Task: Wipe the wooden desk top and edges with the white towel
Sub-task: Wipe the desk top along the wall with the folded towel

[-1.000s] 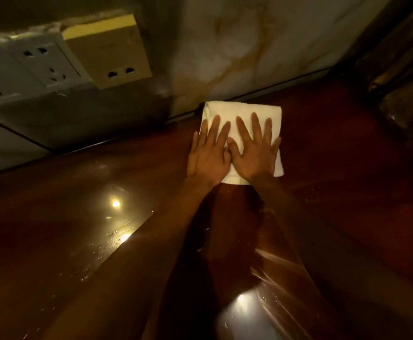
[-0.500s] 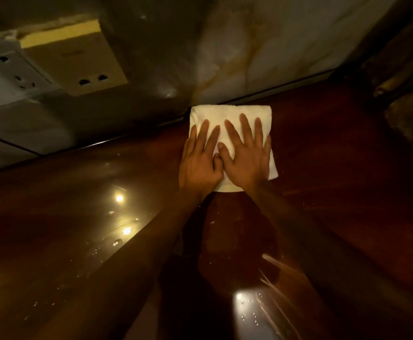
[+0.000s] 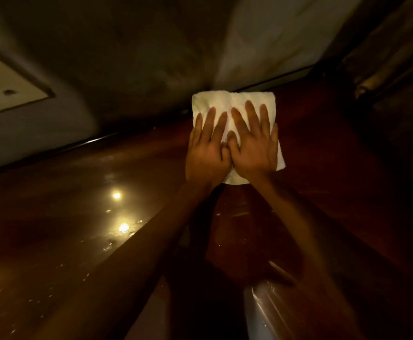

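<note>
Two bare hands pressed flat on a folded white towel point(image 3: 234, 106) at the centre of the frame, slightly right. Left hand point(image 3: 206, 153) and right hand point(image 3: 254, 148) side by side, thumbs touching at the middle, fingers spread and extended toward the top of the frame, palms down, gripping nothing. Towel lying on the dark reddish wooden desk top point(image 3: 77, 187), its far edge up against the foot of the wall point(image 3: 139, 57) where desk and wall meet, a corner showing past the right hand's outer edge and a strip peeking out below the wrists. Both forearms reaching in from the bottom of the frame. Glossy desk surface catching two small bright light reflections point(image 3: 117, 195) at centre left, with scattered pale specks and droplets nearby. Pale socket plate point(image 3: 1, 92) with two round holes on the wall at the upper left edge, blurred. Dark, indistinct furnishings at the upper right, too dim to make out. Pale grey reflection on the desk at bottom centre-right.
</note>
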A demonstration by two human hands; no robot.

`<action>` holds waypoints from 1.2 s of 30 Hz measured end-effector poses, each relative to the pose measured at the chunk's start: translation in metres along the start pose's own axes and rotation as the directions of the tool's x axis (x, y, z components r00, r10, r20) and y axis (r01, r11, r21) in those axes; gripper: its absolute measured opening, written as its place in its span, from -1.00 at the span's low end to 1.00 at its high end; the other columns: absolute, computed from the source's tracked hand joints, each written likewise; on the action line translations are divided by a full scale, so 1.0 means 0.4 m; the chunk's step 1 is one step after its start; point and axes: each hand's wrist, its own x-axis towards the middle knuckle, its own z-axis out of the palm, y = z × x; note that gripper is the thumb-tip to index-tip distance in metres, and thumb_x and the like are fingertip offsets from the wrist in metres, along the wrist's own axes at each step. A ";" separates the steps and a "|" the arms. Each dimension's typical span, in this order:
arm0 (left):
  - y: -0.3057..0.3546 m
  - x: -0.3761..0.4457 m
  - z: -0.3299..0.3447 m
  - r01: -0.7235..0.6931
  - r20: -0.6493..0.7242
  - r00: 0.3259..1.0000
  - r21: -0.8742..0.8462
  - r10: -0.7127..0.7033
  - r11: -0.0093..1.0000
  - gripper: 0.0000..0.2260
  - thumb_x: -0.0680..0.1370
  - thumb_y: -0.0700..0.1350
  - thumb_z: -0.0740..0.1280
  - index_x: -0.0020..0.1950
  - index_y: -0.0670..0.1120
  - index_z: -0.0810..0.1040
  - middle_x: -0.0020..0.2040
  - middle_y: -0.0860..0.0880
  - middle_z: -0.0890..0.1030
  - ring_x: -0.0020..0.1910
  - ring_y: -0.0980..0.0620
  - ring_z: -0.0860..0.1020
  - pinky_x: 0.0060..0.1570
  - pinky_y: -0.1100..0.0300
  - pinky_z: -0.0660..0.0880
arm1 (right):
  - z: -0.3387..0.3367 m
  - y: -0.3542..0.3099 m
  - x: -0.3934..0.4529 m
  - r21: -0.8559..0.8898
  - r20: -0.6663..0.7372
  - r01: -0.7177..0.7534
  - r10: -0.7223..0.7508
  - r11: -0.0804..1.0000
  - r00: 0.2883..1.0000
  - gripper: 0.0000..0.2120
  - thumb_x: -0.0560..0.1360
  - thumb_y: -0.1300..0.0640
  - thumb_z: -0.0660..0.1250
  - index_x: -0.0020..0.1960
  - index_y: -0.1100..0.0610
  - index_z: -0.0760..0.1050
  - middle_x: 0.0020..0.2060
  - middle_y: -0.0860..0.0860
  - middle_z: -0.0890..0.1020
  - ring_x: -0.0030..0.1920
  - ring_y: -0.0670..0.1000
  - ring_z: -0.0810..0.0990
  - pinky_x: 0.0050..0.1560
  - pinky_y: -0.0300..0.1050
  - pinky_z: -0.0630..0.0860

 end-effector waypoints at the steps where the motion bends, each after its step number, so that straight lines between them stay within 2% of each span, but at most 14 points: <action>1: 0.014 0.011 0.013 -0.005 0.003 1.000 0.003 0.005 1.000 -0.54 0.56 -0.13 0.09 0.47 -0.12 0.25 0.51 -0.16 0.21 0.52 -0.15 0.10 0.48 -0.05 0.10 | -0.003 0.021 0.006 -0.009 0.001 -0.003 0.003 1.000 1.000 -0.46 0.55 -0.09 -0.07 0.52 -0.05 0.07 0.54 0.05 0.07 0.53 0.13 -0.04 0.45 0.22 0.00; 6: 0.092 0.069 0.088 -0.040 0.035 0.999 0.012 0.040 0.999 -0.54 0.56 -0.16 0.13 0.48 -0.10 0.22 0.52 -0.14 0.18 0.53 -0.14 0.06 0.49 -0.03 0.07 | -0.027 0.138 0.039 0.014 -0.030 -0.028 0.028 1.000 0.999 -0.46 0.55 -0.09 -0.07 0.51 -0.03 0.10 0.53 0.06 0.11 0.53 0.13 -0.01 0.44 0.21 0.00; 16: 0.228 0.159 0.228 -0.066 0.084 0.994 0.044 0.062 0.997 -0.51 0.56 -0.14 0.14 0.49 -0.06 0.19 0.53 -0.12 0.15 0.53 -0.14 0.05 0.48 -0.02 0.06 | -0.061 0.339 0.084 0.014 -0.052 -0.070 0.071 0.997 0.996 -0.40 0.51 -0.15 -0.19 0.51 -0.02 0.11 0.53 0.07 0.12 0.53 0.14 0.01 0.47 0.19 0.00; 20: 0.283 0.182 0.283 -0.093 0.137 0.988 0.115 0.077 0.989 -0.51 0.57 -0.10 0.09 0.51 -0.04 0.13 0.55 -0.11 0.11 0.54 -0.12 0.01 0.49 -0.02 0.04 | -0.083 0.417 0.083 0.035 -0.079 -0.067 0.069 0.997 0.994 -0.42 0.53 -0.13 -0.15 0.49 0.01 0.17 0.52 0.09 0.15 0.52 0.17 0.04 0.47 0.16 0.09; 23: 0.318 0.185 0.310 -0.116 0.182 0.980 0.196 0.080 0.974 -0.51 0.58 -0.06 0.06 0.52 -0.02 0.10 0.56 -0.10 0.08 0.54 -0.12 -0.01 0.48 -0.02 0.03 | -0.083 0.464 0.072 0.050 -0.127 -0.052 0.058 0.997 0.990 -0.49 0.58 -0.08 -0.05 0.48 0.06 0.21 0.50 0.15 0.18 0.51 0.23 0.08 0.48 0.12 0.08; 29: 0.355 0.159 0.312 -0.120 0.259 0.964 0.248 0.054 0.961 -0.50 0.59 -0.03 0.07 0.53 0.04 0.05 0.57 -0.05 0.02 0.54 -0.12 -0.06 0.48 -0.02 0.02 | -0.077 0.495 0.046 0.056 -0.103 -0.150 0.155 0.987 0.982 -0.48 0.57 -0.10 -0.01 0.50 -0.01 0.14 0.52 0.11 0.13 0.51 0.22 0.04 0.48 0.19 0.06; 36: 0.345 0.111 0.293 -0.161 0.303 0.949 0.238 0.085 0.958 -0.51 0.61 0.01 0.05 0.53 0.05 0.02 0.57 -0.05 -0.01 0.54 -0.12 -0.07 0.49 0.00 0.03 | -0.090 0.457 -0.019 0.055 -0.100 -0.196 0.201 0.979 0.974 -0.44 0.57 -0.12 -0.03 0.52 0.05 0.10 0.52 0.15 0.12 0.51 0.21 0.05 0.47 0.07 0.05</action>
